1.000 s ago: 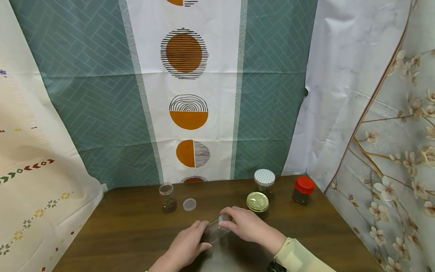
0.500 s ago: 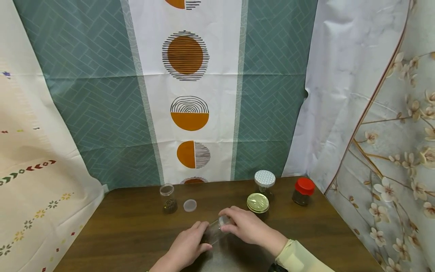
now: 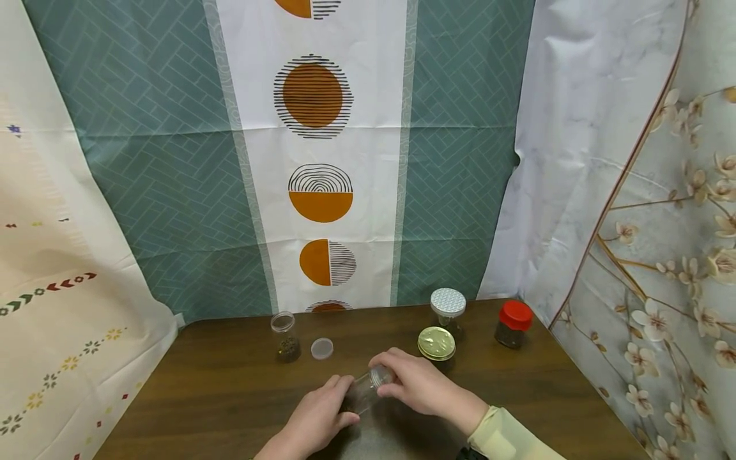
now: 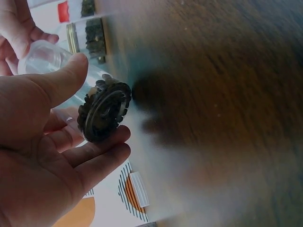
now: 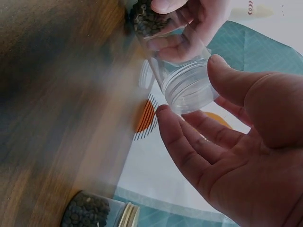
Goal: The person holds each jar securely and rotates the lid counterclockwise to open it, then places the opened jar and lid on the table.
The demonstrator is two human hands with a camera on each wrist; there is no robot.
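Note:
A clear plastic jar (image 3: 360, 393) is held tilted over the table's front middle, its top toward the right. Small dark bean-like pieces (image 5: 149, 20) lie at its bottom end. My left hand (image 3: 316, 412) grips the jar's lower body, thumb on one side and fingers on the other. At the jar's top, my right hand (image 3: 416, 381) pinches the translucent ridged end (image 5: 189, 94) between thumb and fingertips. Whether that end is a separate lid or the threaded neck, I cannot tell. The base (image 4: 105, 111) of the jar shows dark pieces through it.
On the wooden table (image 3: 230, 396), an uncapped clear jar (image 3: 285, 335) stands back left, with a translucent lid (image 3: 322, 348) beside it. Back right are a gold-lidded jar (image 3: 436, 343), a white-patterned-lidded jar (image 3: 448, 303) and a red-lidded jar (image 3: 514, 322). Patterned cloth (image 3: 454, 160) hangs behind.
My right thumb has shifted slightly down and right at the jar's top. The left hand and the jar stay almost in place. The other jars have not moved.

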